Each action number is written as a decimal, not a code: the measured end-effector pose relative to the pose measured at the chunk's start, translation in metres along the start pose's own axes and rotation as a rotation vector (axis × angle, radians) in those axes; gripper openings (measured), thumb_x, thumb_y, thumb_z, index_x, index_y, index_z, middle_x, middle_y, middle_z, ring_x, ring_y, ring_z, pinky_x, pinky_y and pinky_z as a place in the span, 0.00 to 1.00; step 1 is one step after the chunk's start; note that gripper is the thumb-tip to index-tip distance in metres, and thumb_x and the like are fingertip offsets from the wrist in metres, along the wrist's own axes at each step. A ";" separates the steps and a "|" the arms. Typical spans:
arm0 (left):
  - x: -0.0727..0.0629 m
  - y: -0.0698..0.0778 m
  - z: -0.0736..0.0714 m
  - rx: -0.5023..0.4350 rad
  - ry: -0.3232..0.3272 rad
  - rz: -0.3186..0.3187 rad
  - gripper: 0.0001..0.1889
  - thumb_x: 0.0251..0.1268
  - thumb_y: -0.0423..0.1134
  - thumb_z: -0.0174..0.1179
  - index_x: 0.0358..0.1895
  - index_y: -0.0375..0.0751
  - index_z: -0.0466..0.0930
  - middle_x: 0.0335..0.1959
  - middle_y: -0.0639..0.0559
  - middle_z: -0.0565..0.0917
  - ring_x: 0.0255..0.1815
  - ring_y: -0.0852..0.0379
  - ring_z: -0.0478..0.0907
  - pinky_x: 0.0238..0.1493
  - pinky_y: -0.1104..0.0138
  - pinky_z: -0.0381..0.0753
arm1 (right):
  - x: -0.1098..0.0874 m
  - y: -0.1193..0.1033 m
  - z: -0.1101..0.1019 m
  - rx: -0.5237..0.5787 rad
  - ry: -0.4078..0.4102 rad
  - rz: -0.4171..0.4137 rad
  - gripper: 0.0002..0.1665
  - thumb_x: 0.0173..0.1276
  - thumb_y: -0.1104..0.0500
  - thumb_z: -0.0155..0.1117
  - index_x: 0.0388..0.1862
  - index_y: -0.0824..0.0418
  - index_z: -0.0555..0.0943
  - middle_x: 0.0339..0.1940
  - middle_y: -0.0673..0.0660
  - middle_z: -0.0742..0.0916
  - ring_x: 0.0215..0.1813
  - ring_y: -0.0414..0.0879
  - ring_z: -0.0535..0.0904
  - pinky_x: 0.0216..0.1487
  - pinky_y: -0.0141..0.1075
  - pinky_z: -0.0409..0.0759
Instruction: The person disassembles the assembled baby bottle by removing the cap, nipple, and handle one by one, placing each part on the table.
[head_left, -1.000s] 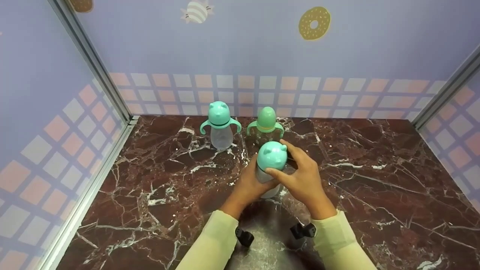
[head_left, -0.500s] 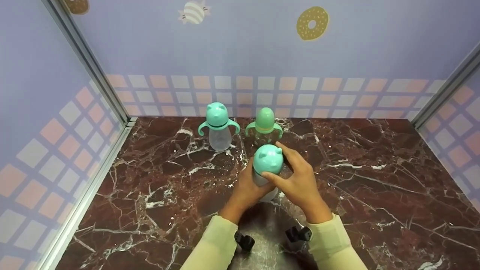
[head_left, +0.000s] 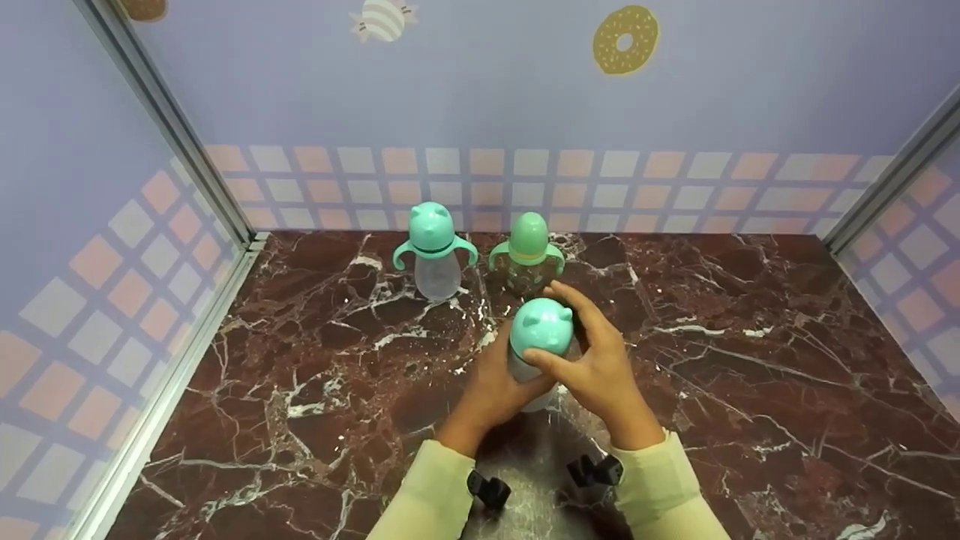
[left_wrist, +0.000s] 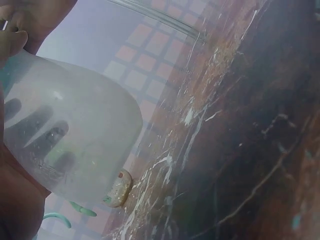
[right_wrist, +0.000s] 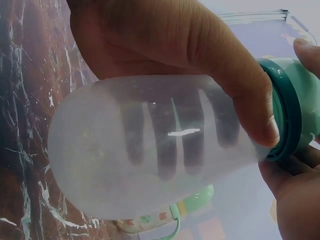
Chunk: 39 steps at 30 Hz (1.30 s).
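Note:
A frosted baby bottle (right_wrist: 90, 155) with a turquoise animal-shaped cap (head_left: 541, 328) is held upright between both hands. My left hand (head_left: 491, 390) wraps round its body; in the right wrist view several of its fingers show through the translucent wall, and its thumb lies just below the dark teal ring (right_wrist: 290, 112). My right hand (head_left: 600, 371) grips the cap, thumb on the near side and fingers round the far side. The left wrist view shows the rounded bottom of the bottle (left_wrist: 105, 110) close over the tabletop.
Behind the hands stand a frosted bottle (head_left: 437, 274) with turquoise cap and two handles, and a green-capped bottle (head_left: 529, 244) with handles. They rest on a dark red marbled tabletop (head_left: 337, 435). Patterned walls (head_left: 487, 97) enclose the back and sides.
Both hands and the bottle have come slightly nearer the body. Both grips look the same, and the two standing bottles have stayed in place while the head view shifted a little.

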<state>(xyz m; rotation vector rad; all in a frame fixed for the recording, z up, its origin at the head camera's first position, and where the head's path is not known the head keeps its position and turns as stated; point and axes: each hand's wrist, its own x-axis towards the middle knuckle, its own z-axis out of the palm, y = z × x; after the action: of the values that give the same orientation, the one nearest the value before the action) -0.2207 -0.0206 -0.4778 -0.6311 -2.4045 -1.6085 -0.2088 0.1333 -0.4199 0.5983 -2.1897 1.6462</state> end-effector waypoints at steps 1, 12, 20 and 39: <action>-0.001 -0.001 0.000 -0.002 -0.003 -0.002 0.43 0.52 0.52 0.70 0.70 0.46 0.61 0.55 0.48 0.81 0.52 0.53 0.79 0.54 0.56 0.78 | 0.000 0.000 0.001 0.005 -0.001 0.006 0.50 0.46 0.61 0.82 0.69 0.55 0.69 0.64 0.56 0.79 0.63 0.43 0.76 0.65 0.32 0.73; -0.003 0.000 0.000 -0.089 -0.019 -0.080 0.40 0.49 0.48 0.72 0.67 0.46 0.65 0.55 0.47 0.79 0.54 0.53 0.78 0.58 0.56 0.76 | 0.001 0.000 0.007 -0.056 -0.020 0.014 0.48 0.43 0.55 0.83 0.65 0.52 0.72 0.60 0.50 0.82 0.57 0.43 0.79 0.59 0.34 0.76; -0.005 0.002 0.003 -0.105 0.038 -0.040 0.40 0.47 0.46 0.75 0.66 0.49 0.66 0.54 0.49 0.81 0.51 0.54 0.79 0.54 0.58 0.79 | -0.002 -0.002 0.006 -0.075 0.020 -0.033 0.45 0.41 0.55 0.84 0.62 0.54 0.76 0.56 0.56 0.84 0.53 0.43 0.80 0.55 0.35 0.79; -0.006 0.009 -0.003 -0.028 0.042 -0.024 0.41 0.48 0.43 0.74 0.67 0.41 0.67 0.55 0.44 0.81 0.52 0.50 0.80 0.55 0.57 0.79 | -0.004 -0.001 0.007 -0.139 0.012 -0.061 0.44 0.41 0.52 0.84 0.61 0.52 0.77 0.55 0.51 0.85 0.51 0.42 0.81 0.52 0.34 0.80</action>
<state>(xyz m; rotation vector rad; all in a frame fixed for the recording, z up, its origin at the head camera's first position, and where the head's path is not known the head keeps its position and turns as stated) -0.2114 -0.0217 -0.4711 -0.5690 -2.3731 -1.6506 -0.2048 0.1273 -0.4232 0.6082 -2.2318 1.4496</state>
